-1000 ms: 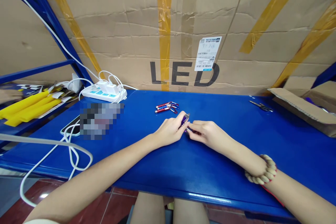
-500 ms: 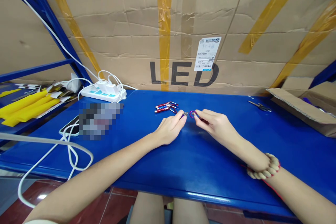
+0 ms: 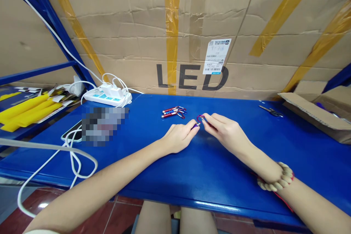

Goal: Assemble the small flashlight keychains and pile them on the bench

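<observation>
My left hand [image 3: 178,137] is closed around a small purple keychain flashlight [image 3: 195,125], whose silver end pokes out past the thumb and fingertips. Pinched in the fingertips of my right hand [image 3: 225,128] is a purple carabiner [image 3: 199,116]; its curved hook shows. The two pieces are very close together, and I cannot tell whether they are joined. Just beyond my left hand, several small metal keychain flashlights [image 3: 169,114], red and blue, lie side by side with carabiners at their right ends.
Keys [image 3: 271,111] lie at the right, near an open cardboard box [image 3: 315,113]. A white power strip [image 3: 106,97] with cables and a phone [image 3: 72,131] are on the left. Yellow-handled items [image 3: 33,109] sit beyond them. A large carton [image 3: 131,44] stands along the back of the blue table [image 3: 164,179].
My left hand has shifted slightly right and toward me, bringing the flashlight's end closer to the carabiner. The flashlight has turned a little. My right hand has hardly moved.
</observation>
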Motion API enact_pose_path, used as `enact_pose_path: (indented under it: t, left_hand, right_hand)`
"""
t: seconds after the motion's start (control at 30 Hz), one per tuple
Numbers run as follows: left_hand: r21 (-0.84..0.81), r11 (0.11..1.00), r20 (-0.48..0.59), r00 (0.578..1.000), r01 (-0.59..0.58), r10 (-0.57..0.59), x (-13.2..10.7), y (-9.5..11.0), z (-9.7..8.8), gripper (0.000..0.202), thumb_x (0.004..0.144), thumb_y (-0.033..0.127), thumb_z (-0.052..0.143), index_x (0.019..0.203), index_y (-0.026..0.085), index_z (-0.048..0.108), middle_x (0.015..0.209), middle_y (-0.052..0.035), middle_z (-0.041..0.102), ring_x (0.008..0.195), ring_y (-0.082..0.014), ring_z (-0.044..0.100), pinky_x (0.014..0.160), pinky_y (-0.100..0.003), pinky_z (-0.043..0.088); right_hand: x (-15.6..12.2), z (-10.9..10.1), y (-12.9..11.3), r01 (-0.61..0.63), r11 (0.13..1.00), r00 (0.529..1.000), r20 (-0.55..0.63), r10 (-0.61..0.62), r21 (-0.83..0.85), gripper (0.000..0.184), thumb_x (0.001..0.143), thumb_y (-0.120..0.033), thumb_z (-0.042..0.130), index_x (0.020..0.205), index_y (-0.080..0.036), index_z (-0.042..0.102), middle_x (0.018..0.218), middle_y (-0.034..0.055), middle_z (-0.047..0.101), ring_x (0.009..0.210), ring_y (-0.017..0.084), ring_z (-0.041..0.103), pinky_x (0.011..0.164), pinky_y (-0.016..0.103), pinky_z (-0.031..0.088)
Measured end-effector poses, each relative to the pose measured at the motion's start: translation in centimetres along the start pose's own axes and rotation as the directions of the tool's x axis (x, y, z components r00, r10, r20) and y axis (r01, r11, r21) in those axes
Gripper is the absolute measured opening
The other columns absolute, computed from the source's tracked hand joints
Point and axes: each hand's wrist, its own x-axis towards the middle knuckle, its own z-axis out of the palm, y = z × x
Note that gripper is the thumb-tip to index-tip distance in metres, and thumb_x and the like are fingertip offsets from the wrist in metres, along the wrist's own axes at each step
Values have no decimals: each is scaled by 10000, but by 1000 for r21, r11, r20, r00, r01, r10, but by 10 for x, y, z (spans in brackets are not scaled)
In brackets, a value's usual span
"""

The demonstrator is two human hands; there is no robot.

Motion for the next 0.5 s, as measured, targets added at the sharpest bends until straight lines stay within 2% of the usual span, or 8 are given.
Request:
enact_pose_path:
  t: [0.13,0.27,0.4,0.5]
  left_hand:
    - [77,997,-4,1000,6,-6,0,1,1,290,965,368,197,1011,198,428,731,-5,611,665,-190,622,536,-237,328]
    - [134,991,-17,1000,15,-13,0,1,3,316,964,376,185,1036,192,431,786,-30,636,711,-225,639,539,-254,348]
    - [127,992,-30,999,27,-23,0,1,3,318,964,375,185,1045,189,430,795,-34,641,726,-223,639,555,-256,362]
    - [64,997,-29,998,50,-49,1,0,3,298,964,363,192,1031,192,427,738,-10,630,686,-201,631,558,-249,363]
  right_hand:
    - [0,1,-1,-40,992,999,3,40,117,300,942,-300,344,967,-139,597,716,57,563,600,127,509,598,239,422]
    - [1,1,-2,-76,972,996,50,67,221,290,944,-297,347,969,-149,595,756,62,574,643,134,521,627,247,423]
    - [1,0,-1,-89,959,992,105,62,268,288,946,-301,346,1037,-150,574,826,74,581,718,149,539,688,261,432]
    - [1,1,0,-91,956,991,121,59,280,293,947,-309,341,1045,-153,569,843,78,581,740,157,544,704,268,434]
